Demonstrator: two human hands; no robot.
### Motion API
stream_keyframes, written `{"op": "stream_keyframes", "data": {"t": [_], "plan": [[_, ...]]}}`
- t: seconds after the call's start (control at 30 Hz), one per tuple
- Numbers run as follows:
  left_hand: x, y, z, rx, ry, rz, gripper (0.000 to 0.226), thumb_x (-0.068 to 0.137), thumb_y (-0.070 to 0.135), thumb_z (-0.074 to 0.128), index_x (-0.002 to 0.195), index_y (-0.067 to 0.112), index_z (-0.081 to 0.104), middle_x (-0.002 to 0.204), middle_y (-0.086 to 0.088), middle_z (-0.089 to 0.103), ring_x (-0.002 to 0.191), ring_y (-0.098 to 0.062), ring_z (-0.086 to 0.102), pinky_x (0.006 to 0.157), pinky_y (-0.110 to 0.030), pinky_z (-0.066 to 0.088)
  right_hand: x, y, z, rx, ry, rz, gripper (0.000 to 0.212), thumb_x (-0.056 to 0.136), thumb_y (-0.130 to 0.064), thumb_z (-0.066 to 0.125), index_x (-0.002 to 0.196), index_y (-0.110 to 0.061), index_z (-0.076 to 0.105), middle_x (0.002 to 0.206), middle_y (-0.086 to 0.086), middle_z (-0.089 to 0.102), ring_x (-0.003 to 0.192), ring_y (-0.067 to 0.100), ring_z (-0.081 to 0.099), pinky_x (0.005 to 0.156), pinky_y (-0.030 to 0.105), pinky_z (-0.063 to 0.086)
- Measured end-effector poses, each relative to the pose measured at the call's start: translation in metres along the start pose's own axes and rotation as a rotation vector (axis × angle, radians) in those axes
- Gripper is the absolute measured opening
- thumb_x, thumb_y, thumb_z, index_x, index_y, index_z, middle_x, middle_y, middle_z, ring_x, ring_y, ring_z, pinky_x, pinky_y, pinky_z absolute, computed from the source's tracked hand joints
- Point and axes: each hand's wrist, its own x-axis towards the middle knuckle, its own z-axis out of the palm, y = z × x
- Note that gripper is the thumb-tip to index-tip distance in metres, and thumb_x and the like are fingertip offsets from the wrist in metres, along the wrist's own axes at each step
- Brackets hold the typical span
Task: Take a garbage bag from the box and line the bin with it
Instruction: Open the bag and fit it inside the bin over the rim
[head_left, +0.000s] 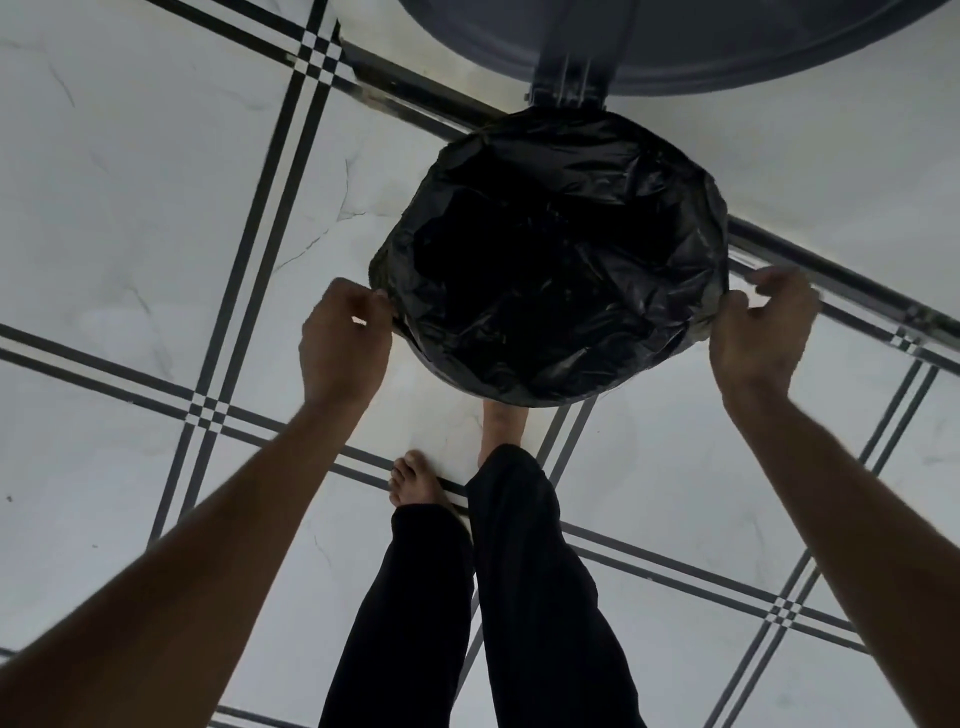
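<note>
A black garbage bag (566, 249) is spread over the round bin's mouth, its crinkled edge folded down over the rim all round. The bin itself is almost wholly covered by the bag; its grey lid (727, 41) stands raised at the top, joined by a hinge (569, 85). My left hand (345, 338) pinches the bag's edge at the bin's left side. At the right side, my right hand (761, 332) holds the bag's edge with thumb and fingers. The box is not in view.
White floor tiles with black double stripes (208, 410) lie all around. A dark metal floor track (415, 98) runs diagonally behind the bin. My bare feet (415, 480) and black trouser legs stand just in front of the bin, one foot under its front edge.
</note>
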Motion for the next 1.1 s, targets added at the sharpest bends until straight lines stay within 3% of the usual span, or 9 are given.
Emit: {"op": "stream_keyframes", "data": {"t": [0.1, 0.17, 0.3, 0.43, 0.7, 0.8, 0.9, 1.0, 1.1], "plan": [[0.003, 0.007, 0.002, -0.204, -0.032, 0.074, 0.037, 0.094, 0.044, 0.053, 0.121, 0.018, 0.053, 0.108, 0.003, 0.063, 0.092, -0.012, 0.064, 0.087, -0.043, 0.055, -0.012, -0.029, -0.004, 0.005, 0.027, -0.395, 0.026, 0.080, -0.006, 0.044, 0.102, -0.008, 0.056, 0.097, -0.014, 0.048, 0.092, 0.025, 0.055, 0.075, 0.030, 0.045], [0.008, 0.015, 0.002, -0.149, -0.101, 0.187, 0.046, 0.093, 0.048, 0.055, 0.127, 0.017, 0.054, 0.108, 0.006, 0.057, 0.105, -0.019, 0.060, 0.090, -0.044, 0.054, -0.025, -0.050, 0.001, -0.013, -0.152, -0.533, 0.025, 0.081, -0.002, 0.048, 0.101, -0.009, 0.061, 0.096, -0.006, 0.056, 0.087, 0.022, 0.058, 0.075, 0.028, 0.045], [0.023, 0.024, 0.006, -0.056, -0.093, 0.212, 0.032, 0.095, 0.038, 0.057, 0.112, 0.012, 0.065, 0.092, 0.003, 0.059, 0.104, -0.030, 0.061, 0.086, -0.041, 0.051, -0.043, -0.076, 0.046, -0.113, -0.636, -0.550, 0.037, 0.089, -0.005, 0.049, 0.121, -0.016, 0.065, 0.114, 0.004, 0.065, 0.105, 0.017, 0.062, 0.092, 0.026, 0.049], [0.044, 0.018, 0.012, 0.020, -0.065, 0.269, 0.032, 0.094, 0.036, 0.057, 0.089, 0.006, 0.067, 0.084, -0.012, 0.069, 0.082, -0.031, 0.063, 0.071, -0.038, 0.050, -0.022, -0.073, 0.123, -0.475, -0.907, -0.604, 0.048, 0.095, -0.016, 0.047, 0.144, -0.021, 0.050, 0.143, 0.010, 0.055, 0.133, 0.028, 0.048, 0.113, 0.036, 0.038], [0.059, 0.001, 0.019, 0.054, 0.010, 0.474, 0.037, 0.094, 0.031, 0.059, 0.065, 0.012, 0.049, 0.058, 0.007, 0.043, 0.055, -0.012, 0.043, 0.053, -0.012, 0.028, 0.019, -0.054, 0.215, -0.482, -1.054, -0.284, 0.068, 0.097, -0.016, 0.052, 0.158, -0.017, 0.022, 0.165, 0.011, 0.020, 0.151, 0.027, 0.022, 0.122, 0.031, 0.018], [0.060, 0.002, 0.021, 0.039, 0.021, 0.515, 0.037, 0.094, 0.028, 0.059, 0.063, 0.015, 0.044, 0.060, 0.006, 0.043, 0.059, -0.017, 0.045, 0.054, -0.021, 0.031, 0.029, -0.045, 0.225, -0.202, -1.018, 0.024, 0.069, 0.089, -0.009, 0.055, 0.154, -0.020, 0.033, 0.151, 0.006, 0.043, 0.135, 0.023, 0.044, 0.103, 0.033, 0.046], [0.060, 0.002, 0.020, -0.005, 0.010, 0.533, 0.036, 0.093, 0.027, 0.059, 0.064, 0.009, 0.048, 0.064, -0.001, 0.050, 0.061, -0.024, 0.050, 0.056, -0.033, 0.041, 0.044, -0.035, 0.221, 0.078, -1.114, 0.371, 0.050, 0.085, -0.017, 0.043, 0.133, -0.028, 0.051, 0.135, 0.000, 0.052, 0.114, 0.020, 0.049, 0.078, 0.031, 0.045], [0.060, 0.001, 0.019, -0.026, -0.006, 0.556, 0.033, 0.093, 0.028, 0.059, 0.069, 0.005, 0.057, 0.067, -0.005, 0.056, 0.063, -0.026, 0.054, 0.060, -0.043, 0.047, 0.061, -0.013, 0.212, 0.124, -0.994, 0.454, 0.042, 0.097, -0.016, 0.033, 0.131, -0.021, 0.057, 0.132, -0.003, 0.056, 0.114, 0.019, 0.050, 0.078, 0.030, 0.044], [0.062, 0.002, 0.022, -0.034, 0.005, 0.572, 0.031, 0.093, 0.028, 0.059, 0.072, 0.005, 0.060, 0.069, -0.006, 0.058, 0.064, -0.026, 0.056, 0.060, -0.043, 0.048, 0.058, 0.003, 0.213, 0.028, -0.834, 0.440, 0.021, 0.102, -0.020, 0.041, 0.099, -0.021, 0.062, 0.114, 0.004, 0.060, 0.095, 0.019, 0.058, 0.070, 0.029, 0.044]]}}
